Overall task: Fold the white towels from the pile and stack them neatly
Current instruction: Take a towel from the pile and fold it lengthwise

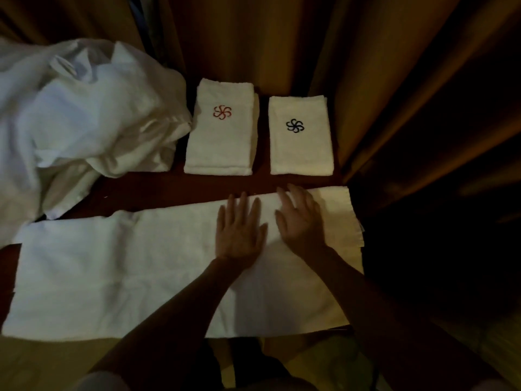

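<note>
A dim, warm-toned scene is shown, lit weakly from above. The white towel (118, 266) is the brightest area, while the right side is lost in deep shadow. The curtains (352, 52) are bent by wide-angle distortion at the edges, and everything is softened by slight blur and grain

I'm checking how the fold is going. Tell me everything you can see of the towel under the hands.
The spread towel is white, terry-like cloth, lying flat as a long band across the near side of the dark table, apparently already folded lengthwise. Its right end reaches the table's edge, layered edges showing there. No emblem shows. The left hand and right hand lie flat on its right half, fingers spread. It lies apart from the two folded stacks behind; the pile's edge meets its left far corner.
</note>
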`<act>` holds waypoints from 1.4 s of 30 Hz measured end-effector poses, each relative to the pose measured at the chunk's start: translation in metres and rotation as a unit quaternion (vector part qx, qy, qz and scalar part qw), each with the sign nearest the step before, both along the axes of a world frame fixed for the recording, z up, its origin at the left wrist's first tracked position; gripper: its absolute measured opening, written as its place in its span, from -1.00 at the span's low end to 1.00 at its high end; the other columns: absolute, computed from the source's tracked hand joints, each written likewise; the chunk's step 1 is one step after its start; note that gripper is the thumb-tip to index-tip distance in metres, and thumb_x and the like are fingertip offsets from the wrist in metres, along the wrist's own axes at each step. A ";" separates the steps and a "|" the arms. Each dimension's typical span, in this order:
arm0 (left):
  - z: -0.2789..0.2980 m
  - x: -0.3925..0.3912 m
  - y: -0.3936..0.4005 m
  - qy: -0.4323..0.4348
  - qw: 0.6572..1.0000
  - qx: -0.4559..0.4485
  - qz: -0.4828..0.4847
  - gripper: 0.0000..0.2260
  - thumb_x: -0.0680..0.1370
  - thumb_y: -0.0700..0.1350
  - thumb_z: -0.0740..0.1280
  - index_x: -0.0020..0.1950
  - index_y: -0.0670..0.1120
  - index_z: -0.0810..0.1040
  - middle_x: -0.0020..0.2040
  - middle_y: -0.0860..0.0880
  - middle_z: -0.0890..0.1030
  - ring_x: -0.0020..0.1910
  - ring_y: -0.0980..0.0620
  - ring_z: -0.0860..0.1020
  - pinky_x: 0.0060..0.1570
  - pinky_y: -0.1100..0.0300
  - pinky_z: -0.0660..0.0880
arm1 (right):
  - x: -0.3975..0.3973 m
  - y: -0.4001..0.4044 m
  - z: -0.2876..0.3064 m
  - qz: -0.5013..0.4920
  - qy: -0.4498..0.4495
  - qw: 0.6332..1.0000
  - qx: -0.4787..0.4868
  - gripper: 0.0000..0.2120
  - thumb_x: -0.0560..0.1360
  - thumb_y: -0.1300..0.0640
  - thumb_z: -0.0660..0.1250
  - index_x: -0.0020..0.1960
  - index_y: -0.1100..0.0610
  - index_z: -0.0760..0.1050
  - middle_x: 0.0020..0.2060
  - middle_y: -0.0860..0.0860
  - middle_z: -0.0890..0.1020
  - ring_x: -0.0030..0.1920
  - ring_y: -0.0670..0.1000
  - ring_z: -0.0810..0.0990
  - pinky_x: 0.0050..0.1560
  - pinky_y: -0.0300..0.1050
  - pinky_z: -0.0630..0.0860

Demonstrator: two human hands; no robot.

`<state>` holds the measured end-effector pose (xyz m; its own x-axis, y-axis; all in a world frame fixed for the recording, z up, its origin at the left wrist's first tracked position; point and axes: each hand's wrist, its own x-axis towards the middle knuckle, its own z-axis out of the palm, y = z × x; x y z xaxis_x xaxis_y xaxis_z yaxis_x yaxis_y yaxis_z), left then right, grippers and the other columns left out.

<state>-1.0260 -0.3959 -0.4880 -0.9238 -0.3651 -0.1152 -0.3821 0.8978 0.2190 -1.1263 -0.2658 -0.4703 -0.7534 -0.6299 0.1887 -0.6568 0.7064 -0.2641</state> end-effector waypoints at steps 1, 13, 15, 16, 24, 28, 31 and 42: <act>-0.004 0.000 0.002 -0.004 1.000 0.000 -0.003 -0.37 0.61 0.26 -0.19 0.63 0.03 -0.05 0.63 -0.11 -0.11 0.59 -0.15 -0.19 0.54 -0.15 -0.05 | 0.005 -0.011 -0.006 0.017 -0.022 0.999 0.018 -0.50 0.59 -0.04 0.09 0.47 0.11 0.39 0.43 0.20 0.41 0.42 0.24 0.36 0.32 0.16 0.35; -0.012 0.101 -0.091 0.015 0.992 -0.024 0.127 -0.44 0.66 0.20 -0.04 0.62 0.01 0.05 0.63 -0.06 -0.01 0.60 -0.14 -0.06 0.53 -0.16 0.02 | 0.004 0.005 -0.032 -0.031 0.024 0.991 0.127 -0.50 0.61 0.03 0.10 0.50 0.19 0.33 0.49 0.29 0.29 0.50 0.32 0.22 0.45 0.30 0.19; -0.014 0.109 -0.097 0.012 0.992 -0.023 0.125 -0.44 0.66 0.19 -0.05 0.63 0.01 0.03 0.63 -0.05 -0.03 0.60 -0.12 -0.08 0.53 -0.17 0.02 | 0.025 -0.033 -0.017 -0.046 0.000 0.994 0.095 -0.48 0.56 0.05 0.17 0.48 0.21 0.35 0.47 0.29 0.31 0.47 0.33 0.25 0.46 0.29 0.19; -0.013 0.108 -0.095 0.012 0.991 -0.021 0.128 -0.44 0.66 0.19 -0.06 0.63 0.00 0.04 0.63 -0.06 -0.02 0.60 -0.13 -0.08 0.53 -0.17 0.01 | 0.041 -0.056 -0.012 -0.030 -0.014 0.996 0.078 -0.48 0.57 0.02 0.15 0.48 0.19 0.35 0.48 0.27 0.31 0.47 0.31 0.25 0.46 0.26 0.17; -0.010 0.157 -0.147 0.014 0.980 -0.022 0.196 -0.45 0.66 0.20 -0.08 0.62 0.03 0.08 0.62 -0.04 0.03 0.60 -0.12 -0.03 0.53 -0.13 0.04 | 0.083 -0.096 -0.040 0.043 -0.001 0.990 0.135 -0.43 0.64 -0.20 -0.03 0.59 0.01 0.15 0.58 0.14 0.10 0.58 0.20 0.00 0.55 0.16 -0.04; -0.012 0.213 -0.202 0.002 0.969 -0.036 0.245 -0.40 0.63 0.27 -0.11 0.63 0.06 0.02 0.63 -0.03 0.00 0.60 -0.12 -0.07 0.53 -0.15 -0.01 | 0.087 -0.106 -0.034 0.012 0.002 0.991 0.131 -0.42 0.63 -0.19 0.00 0.57 0.05 0.19 0.57 0.21 0.13 0.56 0.26 0.06 0.53 0.23 0.03; -0.013 0.223 -0.225 0.013 0.970 -0.043 0.240 -0.39 0.63 0.29 -0.10 0.62 0.04 0.04 0.63 -0.06 0.03 0.60 -0.13 -0.05 0.53 -0.15 -0.02 | 0.110 -0.115 -0.037 -0.004 0.024 0.996 0.089 -0.45 0.63 -0.14 0.10 0.53 0.12 0.29 0.52 0.27 0.23 0.51 0.33 0.17 0.49 0.28 0.12; -0.008 0.230 -0.297 0.031 0.974 -0.057 0.216 -0.39 0.62 0.30 -0.08 0.61 0.04 0.12 0.58 -0.13 0.22 0.48 -0.26 0.25 0.42 -0.20 0.16 | 0.140 -0.176 -0.037 -0.014 0.025 0.997 0.076 -0.46 0.64 -0.16 0.08 0.53 0.08 0.29 0.52 0.23 0.25 0.54 0.29 0.15 0.50 0.25 0.12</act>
<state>-0.7962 -0.6932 -0.4961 -0.6845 -0.7290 -0.0010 -0.7195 0.6753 0.1622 -0.9861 -0.4415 -0.5076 -0.7637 -0.6324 0.1299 -0.6453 0.7544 -0.1206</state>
